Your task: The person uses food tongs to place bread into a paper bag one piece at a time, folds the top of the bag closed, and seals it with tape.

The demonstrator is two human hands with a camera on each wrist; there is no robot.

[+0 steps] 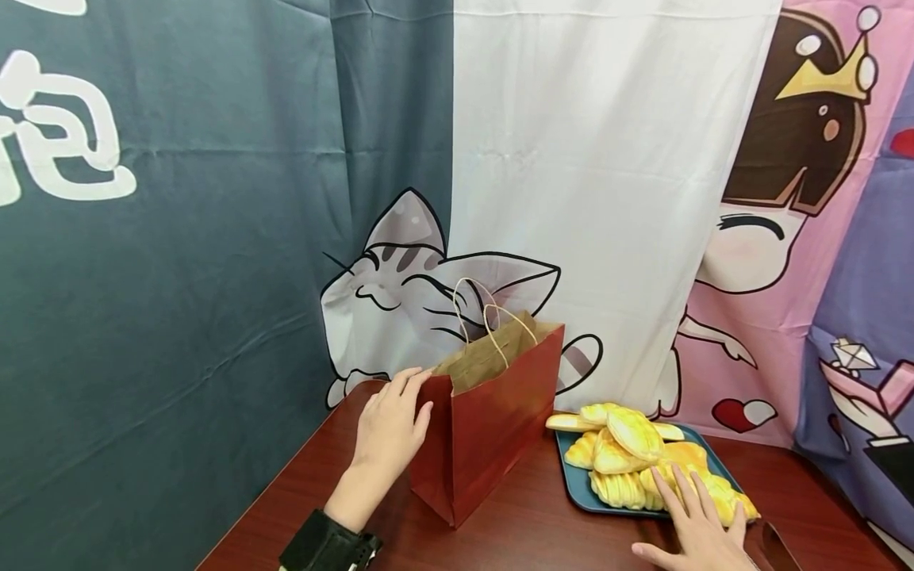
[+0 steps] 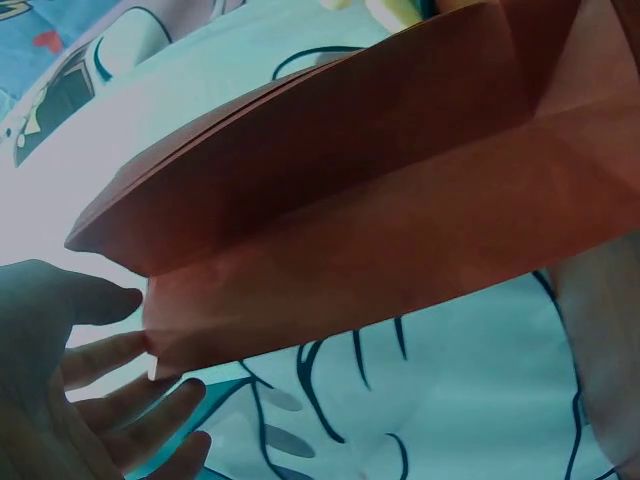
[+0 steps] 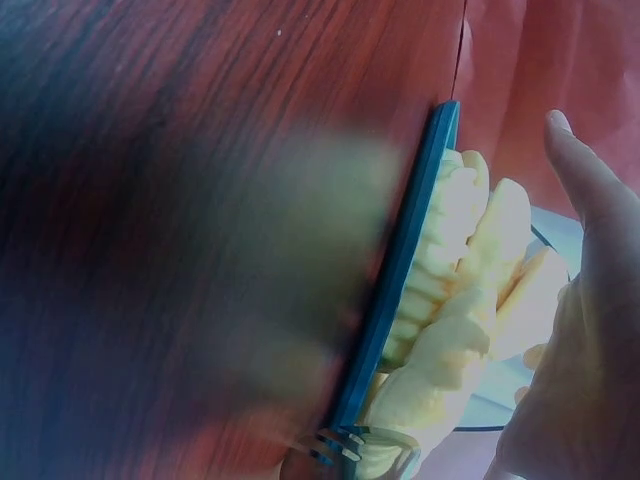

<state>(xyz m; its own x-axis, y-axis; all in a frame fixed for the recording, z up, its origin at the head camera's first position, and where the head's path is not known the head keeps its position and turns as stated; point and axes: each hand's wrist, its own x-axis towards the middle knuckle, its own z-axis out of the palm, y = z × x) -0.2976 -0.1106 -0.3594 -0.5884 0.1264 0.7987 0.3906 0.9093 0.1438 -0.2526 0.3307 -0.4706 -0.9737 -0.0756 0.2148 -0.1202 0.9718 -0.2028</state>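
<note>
A red paper bag [image 1: 500, 424] with twisted cord handles stands upright on the table, its top open. My left hand [image 1: 389, 424] is at the bag's near left upper edge. In the left wrist view, its loosely extended fingers [image 2: 150, 410] lie by the bag's edge [image 2: 350, 240]; firm contact cannot be made out. To the right, a blue tray [image 1: 569, 480] bears a pile of several yellow breads [image 1: 631, 432]. My right hand [image 1: 696, 527] reaches over the tray's near right side, fingers spread. The right wrist view shows that hand [image 3: 590, 370] above the breads [image 3: 440, 330], gripping none.
The brown wood-grain table [image 1: 528, 527] holds the bag and tray. Behind it hangs a printed cloth [image 1: 607, 198] with a cartoon cat and girl, close to the bag's far side. A dark brown thing [image 1: 778, 547], unclear in kind, lies right of my right hand.
</note>
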